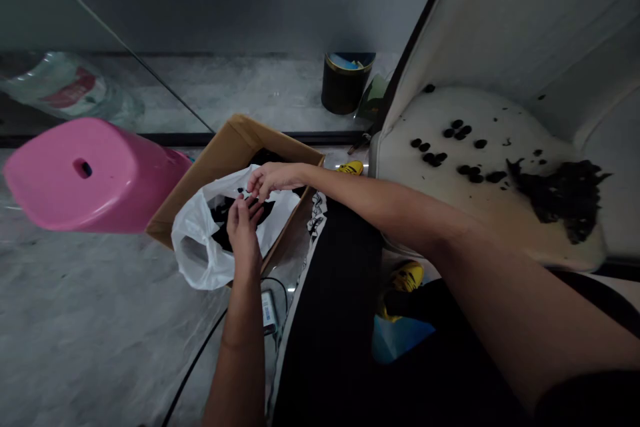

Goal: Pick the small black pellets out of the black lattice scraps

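A white plastic bag (200, 250) with dark contents sits in an open cardboard box (213, 163) on the floor. My left hand (243, 227) reaches into the bag's mouth, its fingers together over the dark contents. My right hand (270, 179) comes from the right and pinches the bag's upper rim, fingers curled. What the left fingers hold, if anything, is hidden.
A pink plastic stool (90, 173) stands left of the box. A black bin (345, 83) is by the far wall. On the right, a white seat (450, 167) carries several dark pieces and a dark pile (565, 197). A cable and adapter (269, 310) lie on the floor.
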`<state>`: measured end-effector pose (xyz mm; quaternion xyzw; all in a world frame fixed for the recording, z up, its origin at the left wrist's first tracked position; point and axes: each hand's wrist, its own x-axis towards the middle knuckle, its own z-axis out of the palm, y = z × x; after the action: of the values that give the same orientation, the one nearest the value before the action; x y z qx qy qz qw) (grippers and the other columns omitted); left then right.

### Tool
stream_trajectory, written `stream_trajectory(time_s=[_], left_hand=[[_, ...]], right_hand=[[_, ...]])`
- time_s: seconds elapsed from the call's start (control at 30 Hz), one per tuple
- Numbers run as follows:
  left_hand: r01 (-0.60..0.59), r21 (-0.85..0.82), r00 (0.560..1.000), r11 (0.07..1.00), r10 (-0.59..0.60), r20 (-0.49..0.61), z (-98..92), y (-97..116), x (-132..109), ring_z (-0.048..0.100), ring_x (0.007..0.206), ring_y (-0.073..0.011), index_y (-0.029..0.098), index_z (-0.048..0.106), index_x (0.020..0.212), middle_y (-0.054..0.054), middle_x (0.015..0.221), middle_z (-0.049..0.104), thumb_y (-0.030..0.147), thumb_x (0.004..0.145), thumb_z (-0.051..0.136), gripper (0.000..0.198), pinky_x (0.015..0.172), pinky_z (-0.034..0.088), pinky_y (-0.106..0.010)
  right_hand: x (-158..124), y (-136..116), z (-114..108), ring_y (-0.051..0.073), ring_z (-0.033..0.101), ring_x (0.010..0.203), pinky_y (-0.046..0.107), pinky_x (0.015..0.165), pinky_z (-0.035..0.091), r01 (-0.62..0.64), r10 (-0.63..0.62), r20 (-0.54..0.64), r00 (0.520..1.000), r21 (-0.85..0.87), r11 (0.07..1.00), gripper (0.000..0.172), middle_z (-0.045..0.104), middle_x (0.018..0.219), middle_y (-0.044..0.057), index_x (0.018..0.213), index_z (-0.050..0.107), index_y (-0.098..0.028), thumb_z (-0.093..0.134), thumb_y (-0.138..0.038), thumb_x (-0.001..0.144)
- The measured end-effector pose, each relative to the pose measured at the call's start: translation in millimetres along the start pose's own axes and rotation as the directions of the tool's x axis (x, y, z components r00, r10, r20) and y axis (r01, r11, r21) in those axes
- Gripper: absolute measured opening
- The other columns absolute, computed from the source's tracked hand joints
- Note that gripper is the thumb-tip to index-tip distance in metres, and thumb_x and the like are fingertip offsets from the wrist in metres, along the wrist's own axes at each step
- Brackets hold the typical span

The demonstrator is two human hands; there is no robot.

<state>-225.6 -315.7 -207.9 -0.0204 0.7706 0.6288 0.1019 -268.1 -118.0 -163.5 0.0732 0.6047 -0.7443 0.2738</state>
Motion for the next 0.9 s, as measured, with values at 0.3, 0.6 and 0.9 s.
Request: stream_trajectory(time_s=[0.3,0.6,0.9], left_hand=[[-0.178,-0.143,0.983,0.974,0.181,0.011,60.8,75.2,-19.1,0.077,0.077,-0.0193,0.015,0.087,0.094,-0.004,0.084,0.084,0.034,0.082,0.091,0.023,0.078,0.065,-0.031],[-0.275,-0.276,0.711,0.921,0.388,0.587,181.4,177.1,-95.3,0.086,0.088,-0.0199,0.017,0.089,0.099,-0.006,0.093,0.09,0.017,0.09,0.091,0.009,0.086,0.068,-0.03],[-0.229,-0.375,0.461,0.898,0.439,0.771,313.0,186.8,-185.8,0.086,0.091,-0.0156,0.018,0.083,0.107,-0.001,0.095,0.089,-0.006,0.096,0.076,0.027,0.087,0.069,-0.026]], right_hand=[[-101.1,-4.1,-10.9,0.015,0.072,0.076,0.023,0.076,0.061,0.216,-0.172,-0.254,0.952,0.156,0.964,0.022,0.077,0.075,0.004,0.077,0.076,-0.013,0.063,0.003,0.085],[-318.1,-7.2,-31.3,0.012,0.072,0.081,0.023,0.081,0.061,0.609,-0.392,-0.74,0.547,0.03,0.793,0.012,0.075,0.084,0.001,0.095,0.076,-0.017,0.068,-0.008,0.098],[-437.3,18.2,-72.6,0.017,0.082,0.109,0.037,0.109,0.065,0.498,-0.313,-0.948,0.059,-0.244,0.832,0.041,0.081,0.109,0.009,0.096,0.068,-0.02,0.036,-0.031,0.119]])
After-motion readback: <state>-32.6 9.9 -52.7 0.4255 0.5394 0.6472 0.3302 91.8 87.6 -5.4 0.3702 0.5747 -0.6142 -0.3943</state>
